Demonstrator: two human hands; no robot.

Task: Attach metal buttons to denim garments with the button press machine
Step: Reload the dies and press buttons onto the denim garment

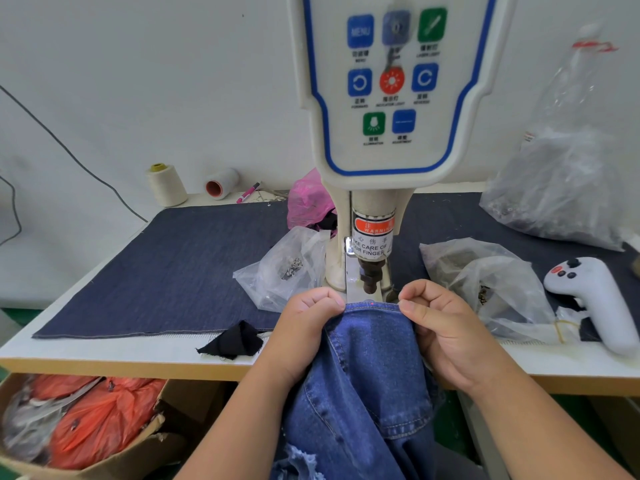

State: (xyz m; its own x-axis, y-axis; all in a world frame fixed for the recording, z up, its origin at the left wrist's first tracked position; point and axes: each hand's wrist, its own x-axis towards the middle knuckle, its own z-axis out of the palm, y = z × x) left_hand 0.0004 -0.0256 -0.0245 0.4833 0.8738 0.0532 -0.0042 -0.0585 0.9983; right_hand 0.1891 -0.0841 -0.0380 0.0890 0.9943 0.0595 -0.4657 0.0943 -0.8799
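Under the press head (370,271), denim garment (370,344) edge pinched by left hand (308,323) and right hand (440,327), clear bags (284,271) of hardware flanking, black scrap (233,341) beside, white controller (595,299) at right

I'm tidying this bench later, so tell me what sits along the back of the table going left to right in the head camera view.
Cream thread cone → white spool lying on its side → pink pen → pink plastic bag → button press machine → large clear bag.
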